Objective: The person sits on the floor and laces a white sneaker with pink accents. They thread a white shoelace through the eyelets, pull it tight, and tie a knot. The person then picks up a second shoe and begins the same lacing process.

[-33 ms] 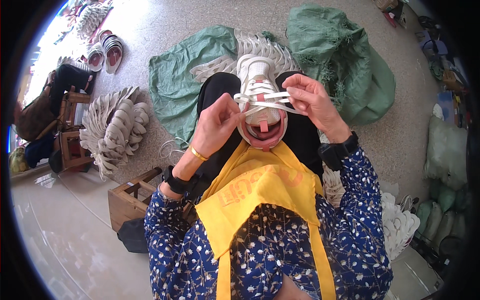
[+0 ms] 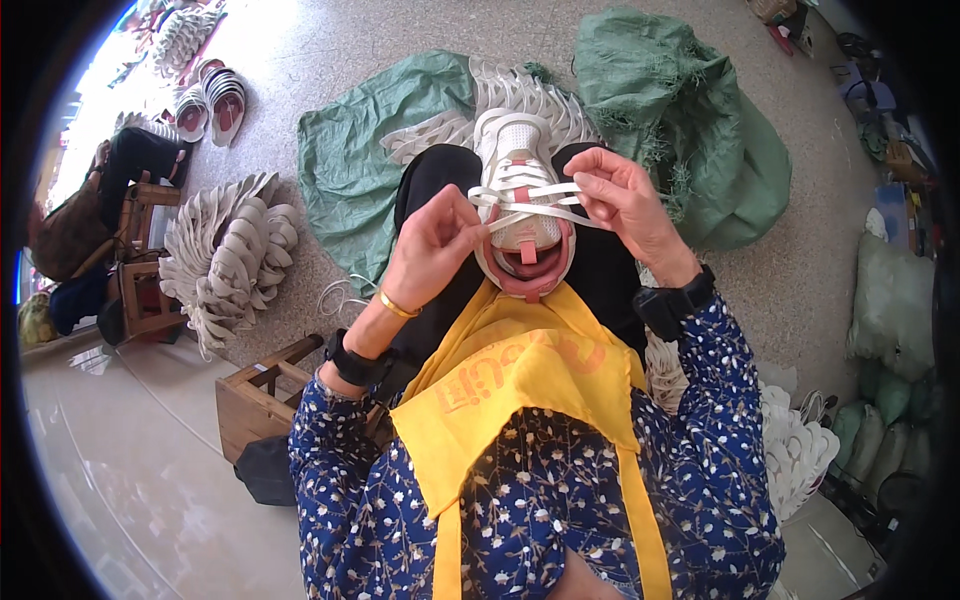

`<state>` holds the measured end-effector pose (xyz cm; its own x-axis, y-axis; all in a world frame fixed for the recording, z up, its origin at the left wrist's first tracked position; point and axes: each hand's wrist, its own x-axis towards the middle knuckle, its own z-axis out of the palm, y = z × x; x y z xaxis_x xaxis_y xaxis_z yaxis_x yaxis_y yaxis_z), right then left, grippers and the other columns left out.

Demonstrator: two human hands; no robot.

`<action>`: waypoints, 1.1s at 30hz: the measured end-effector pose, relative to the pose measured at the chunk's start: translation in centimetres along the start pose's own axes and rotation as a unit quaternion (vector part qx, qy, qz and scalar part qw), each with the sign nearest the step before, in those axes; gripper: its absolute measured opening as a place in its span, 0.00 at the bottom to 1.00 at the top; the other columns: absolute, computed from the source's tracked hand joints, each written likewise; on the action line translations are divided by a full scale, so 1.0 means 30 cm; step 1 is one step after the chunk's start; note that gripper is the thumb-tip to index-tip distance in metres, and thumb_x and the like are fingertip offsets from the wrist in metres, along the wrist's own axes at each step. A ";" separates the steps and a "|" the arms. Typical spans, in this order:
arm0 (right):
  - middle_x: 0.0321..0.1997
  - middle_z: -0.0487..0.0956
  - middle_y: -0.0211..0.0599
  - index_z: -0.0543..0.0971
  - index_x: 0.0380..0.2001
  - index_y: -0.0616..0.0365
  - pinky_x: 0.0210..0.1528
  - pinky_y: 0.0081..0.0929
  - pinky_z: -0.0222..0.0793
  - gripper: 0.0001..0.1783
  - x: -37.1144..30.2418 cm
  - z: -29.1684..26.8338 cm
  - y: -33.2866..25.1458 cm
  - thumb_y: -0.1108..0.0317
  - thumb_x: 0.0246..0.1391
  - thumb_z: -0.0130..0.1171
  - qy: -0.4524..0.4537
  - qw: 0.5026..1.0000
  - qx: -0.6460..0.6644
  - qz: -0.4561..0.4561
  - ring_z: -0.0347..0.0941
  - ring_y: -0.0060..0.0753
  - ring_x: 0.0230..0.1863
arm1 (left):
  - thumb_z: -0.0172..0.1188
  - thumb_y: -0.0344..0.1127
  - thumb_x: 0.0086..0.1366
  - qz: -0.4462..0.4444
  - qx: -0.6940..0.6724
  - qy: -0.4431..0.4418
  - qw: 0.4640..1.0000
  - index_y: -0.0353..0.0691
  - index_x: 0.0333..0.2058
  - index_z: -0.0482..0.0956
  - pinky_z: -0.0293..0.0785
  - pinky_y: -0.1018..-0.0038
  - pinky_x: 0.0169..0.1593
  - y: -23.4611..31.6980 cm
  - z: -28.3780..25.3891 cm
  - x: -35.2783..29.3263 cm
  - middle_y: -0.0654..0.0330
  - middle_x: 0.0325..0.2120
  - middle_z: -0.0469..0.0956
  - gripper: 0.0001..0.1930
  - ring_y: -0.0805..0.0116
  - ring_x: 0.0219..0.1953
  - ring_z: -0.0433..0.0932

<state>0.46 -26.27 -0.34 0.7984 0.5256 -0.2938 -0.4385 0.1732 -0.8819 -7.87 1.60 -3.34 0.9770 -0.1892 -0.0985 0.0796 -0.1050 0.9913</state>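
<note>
A white and pink sneaker (image 2: pixel 517 135) rests between my knees, its toe pointing away from me and its pink-lined opening toward me. White laces (image 2: pixel 540 210) cross over its tongue and stretch out to both sides. To the left of the shoe, my left hand (image 2: pixel 436 250) is closed, pinching one lace end between thumb and fingers. My right hand (image 2: pixel 630 205), on the other side, pinches the opposite lace between thumb and forefinger. A yellow apron (image 2: pixel 530 375) covers my lap just below the heel.
Green sacks (image 2: pixel 385 130) lie on the floor ahead, with white shoe parts (image 2: pixel 530 95) between them. Another heap of white shoe parts (image 2: pixel 225 260) is at the left, near a wooden stool (image 2: pixel 245 405). Stacked pink-lined shoe pieces (image 2: pixel 225 105) lie farther off. Bags (image 2: pixel 893 300) line the right side.
</note>
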 end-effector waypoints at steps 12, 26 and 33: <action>0.36 0.77 0.20 0.77 0.48 0.59 0.37 0.11 0.69 0.19 -0.001 0.022 0.030 0.75 0.54 0.71 0.016 0.946 -0.304 -0.113 0.69 0.07 0.32 | 0.62 0.24 0.68 -0.041 -0.188 -0.024 0.981 0.44 0.37 0.67 0.59 0.86 0.33 0.025 -0.058 -0.005 0.74 0.29 0.68 0.11 0.88 0.31 0.65; 0.35 0.83 0.35 0.76 0.45 0.60 0.26 0.21 0.68 0.19 -0.132 0.044 -0.002 0.77 0.50 0.70 0.127 0.860 -0.481 -0.112 0.73 0.19 0.21 | 0.62 0.24 0.68 0.031 -0.072 -0.026 0.997 0.41 0.39 0.70 0.61 0.83 0.32 -0.002 -0.073 -0.011 0.71 0.28 0.69 0.08 0.84 0.28 0.65; 0.33 0.84 0.41 0.80 0.38 0.61 0.29 0.28 0.72 0.09 -0.188 0.017 0.034 0.76 0.53 0.68 0.133 0.823 -0.526 -0.170 0.79 0.34 0.26 | 0.63 0.20 0.63 0.160 0.256 0.061 0.952 0.33 0.32 0.75 0.68 0.75 0.29 0.051 -0.067 -0.040 0.60 0.28 0.72 0.05 0.71 0.24 0.72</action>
<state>-4.69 -28.62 0.60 0.9247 0.3699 0.0900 0.3169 -0.6172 -0.7202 -8.52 3.63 -1.54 0.9532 -0.1804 0.2427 -0.3020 -0.5279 0.7938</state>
